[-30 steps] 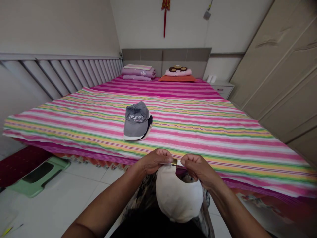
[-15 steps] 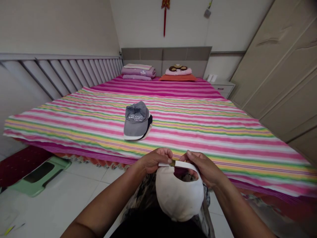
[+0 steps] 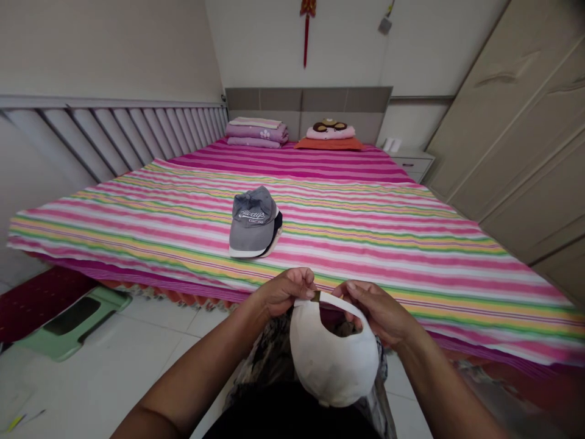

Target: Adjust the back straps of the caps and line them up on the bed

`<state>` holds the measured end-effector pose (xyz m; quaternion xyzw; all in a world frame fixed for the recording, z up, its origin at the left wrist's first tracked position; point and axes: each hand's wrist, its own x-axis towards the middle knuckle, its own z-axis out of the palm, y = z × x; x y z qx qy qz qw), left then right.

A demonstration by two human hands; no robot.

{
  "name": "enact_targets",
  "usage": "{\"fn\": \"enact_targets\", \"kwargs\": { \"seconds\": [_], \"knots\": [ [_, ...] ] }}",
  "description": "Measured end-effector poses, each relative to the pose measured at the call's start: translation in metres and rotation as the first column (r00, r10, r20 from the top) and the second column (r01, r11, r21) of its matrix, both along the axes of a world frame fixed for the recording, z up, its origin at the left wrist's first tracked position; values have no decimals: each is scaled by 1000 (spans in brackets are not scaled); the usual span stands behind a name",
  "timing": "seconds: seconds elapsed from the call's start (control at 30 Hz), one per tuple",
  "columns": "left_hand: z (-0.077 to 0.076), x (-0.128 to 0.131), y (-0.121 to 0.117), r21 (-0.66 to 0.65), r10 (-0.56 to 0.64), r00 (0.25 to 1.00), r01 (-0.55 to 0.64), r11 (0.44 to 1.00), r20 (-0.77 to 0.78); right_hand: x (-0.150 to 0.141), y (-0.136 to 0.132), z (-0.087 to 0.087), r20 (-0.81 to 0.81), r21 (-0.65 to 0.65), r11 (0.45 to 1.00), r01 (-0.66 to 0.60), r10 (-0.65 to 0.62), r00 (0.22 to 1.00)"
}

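Probably light and soft, with a stiffer brim out of view, the white cap (image 3: 336,363) hangs at the bed's (image 3: 365,225) near edge; the left hand (image 3: 284,294) pinches its strap (image 3: 342,303) beside the buckle (image 3: 317,296), a sound hold; the right hand (image 3: 382,312) grasps the strap's right side.

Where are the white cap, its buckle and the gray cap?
White cap (image 3: 333,364), head view: on the crown.
Buckle (image 3: 317,296), head view: on its exposed part.
Gray cap (image 3: 251,234), head view: on the brim.
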<state>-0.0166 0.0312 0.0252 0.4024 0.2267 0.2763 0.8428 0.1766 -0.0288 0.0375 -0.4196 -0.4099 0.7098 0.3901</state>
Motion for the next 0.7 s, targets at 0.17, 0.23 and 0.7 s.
{"fn": "enact_targets", "kwargs": {
  "seconds": [0.17, 0.23, 0.7],
  "knots": [
    [10, -7, 11, -46, 8, 998, -6, 999, 54, 11, -4, -2, -18, 7, 973, -230, 230, 973],
    [18, -11, 16, -40, -54, 998, 56, 998, 42, 13, -6, 1, -87, 40, 984, -171, 174, 981],
    [-9, -20, 17, -3, -254, 966, 254, 967, -56, 10, 3, 38, -131, 97, 930, 355, -342, 930]
  ]
}}
